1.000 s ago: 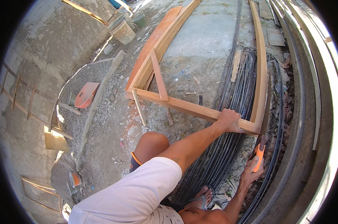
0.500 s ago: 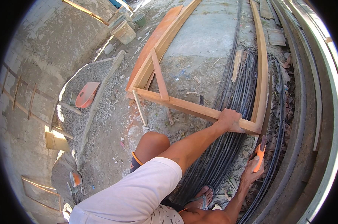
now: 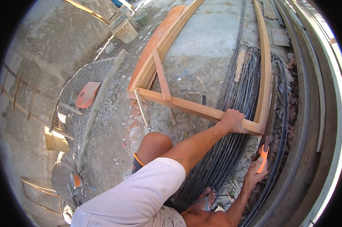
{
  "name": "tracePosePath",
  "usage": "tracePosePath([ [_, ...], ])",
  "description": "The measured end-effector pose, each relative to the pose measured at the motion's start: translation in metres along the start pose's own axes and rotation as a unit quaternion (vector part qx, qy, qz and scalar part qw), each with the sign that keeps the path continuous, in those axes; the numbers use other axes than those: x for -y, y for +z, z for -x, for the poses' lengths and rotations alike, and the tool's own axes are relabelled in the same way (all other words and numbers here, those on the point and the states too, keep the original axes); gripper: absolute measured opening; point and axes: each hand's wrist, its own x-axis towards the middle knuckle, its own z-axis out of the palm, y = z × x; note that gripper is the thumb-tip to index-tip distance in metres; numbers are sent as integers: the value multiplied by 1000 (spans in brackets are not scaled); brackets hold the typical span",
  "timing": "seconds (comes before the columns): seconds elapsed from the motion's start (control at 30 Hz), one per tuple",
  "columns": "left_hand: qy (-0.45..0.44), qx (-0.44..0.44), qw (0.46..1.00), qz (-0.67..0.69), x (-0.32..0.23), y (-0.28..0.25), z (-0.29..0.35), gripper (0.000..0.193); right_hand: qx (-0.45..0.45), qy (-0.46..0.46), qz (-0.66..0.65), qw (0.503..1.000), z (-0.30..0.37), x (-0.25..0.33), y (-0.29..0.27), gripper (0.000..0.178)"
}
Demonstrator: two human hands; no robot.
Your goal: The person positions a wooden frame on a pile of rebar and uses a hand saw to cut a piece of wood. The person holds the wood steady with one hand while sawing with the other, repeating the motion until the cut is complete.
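The fingers of our right hand [image 3: 256,171] are wrapped around the orange handle of a saw [image 3: 262,159], well behind the blade, a hold that likely gives us control along its length. The blade points away from us, on edge just outside the frame's near right corner; whether its teeth touch the wood we cannot tell. The fingers of our left hand [image 3: 233,121] are clamped over the near rail of the wooden frame [image 3: 190,108], a little left of that corner, presumably to steady the joint while keeping clear of the blade. The frame lies before us, its two long sides running away, with the rail crossing above a bundle of black rods [image 3: 220,151]. At the left corner a diagonal brace [image 3: 162,75] spans the rail and the long side, probably to keep that angle square, and a thin stick [image 3: 141,108] slants down beside it. Farther out, a reddish board [image 3: 156,43] lies along the left side, and long beams [image 3: 307,94] line our right.
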Motion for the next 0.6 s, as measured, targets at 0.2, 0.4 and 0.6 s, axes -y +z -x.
tracePosePath([
  [0.2,-2,5,1000,7,2,1,1,81,22,32,-8,999,79,-15,-50,43],
  [0.4,-3,9,1000,15,-1,3,-4,81,-4,57,57,997,128,12,-71,44],
  [0.6,13,-6,1000,14,4,-13,-1,79,-6,12,-27,1000,3,28,-1,48],
])
